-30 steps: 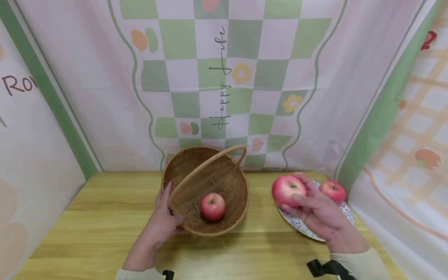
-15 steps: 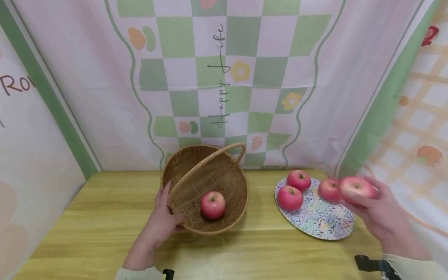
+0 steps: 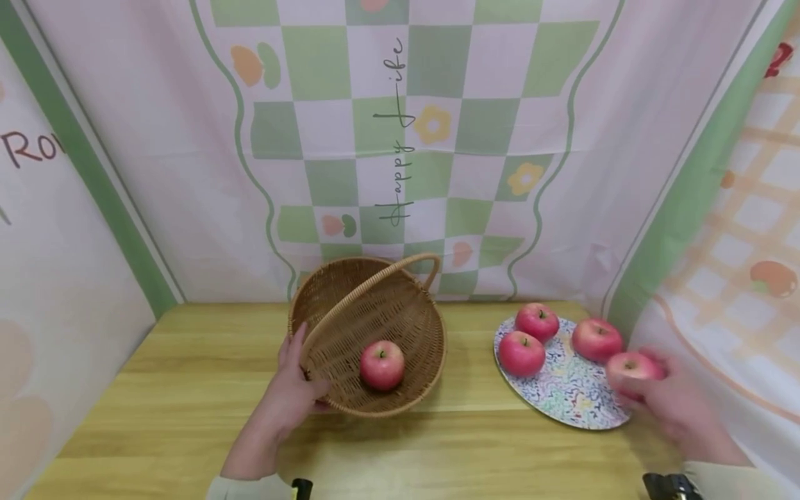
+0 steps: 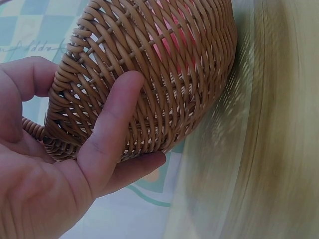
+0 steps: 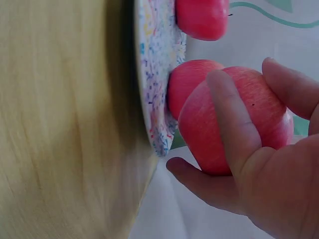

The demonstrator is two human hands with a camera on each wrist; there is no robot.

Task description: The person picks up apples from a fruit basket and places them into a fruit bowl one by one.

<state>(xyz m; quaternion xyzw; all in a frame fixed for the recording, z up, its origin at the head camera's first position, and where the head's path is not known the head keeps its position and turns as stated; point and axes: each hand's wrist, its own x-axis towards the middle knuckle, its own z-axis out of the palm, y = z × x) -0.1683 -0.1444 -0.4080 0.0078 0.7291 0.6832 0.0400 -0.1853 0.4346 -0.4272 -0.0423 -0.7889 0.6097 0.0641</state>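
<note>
My left hand [image 3: 290, 399] grips the left rim of a brown wicker basket [image 3: 337, 288], which tips toward me; in the left wrist view the thumb [image 4: 112, 117] presses along the outside of the weave. One red apple [image 3: 382, 365] lies inside the basket. At the far right, my right hand [image 3: 684, 406] holds another red apple [image 5: 199, 137] between thumb and fingers, at the right edge of a speckled plate [image 3: 571, 396]. Three apples sit on that plate: a back-left apple [image 3: 536, 322], a front-left apple [image 3: 521, 353] and a right apple [image 3: 597, 339], close by the held one.
A wooden table [image 3: 437, 451] bears the basket and the plate. Behind it hangs a green and white checked cloth [image 3: 440, 62]. Printed cloth panels stand at the left [image 3: 69, 278] and the right [image 3: 737, 305], the right one close to my right hand.
My right hand has carried its apple from over the plate's left part to the right, then lowered it toward the plate's right edge. The left hand and basket have stayed in place.
</note>
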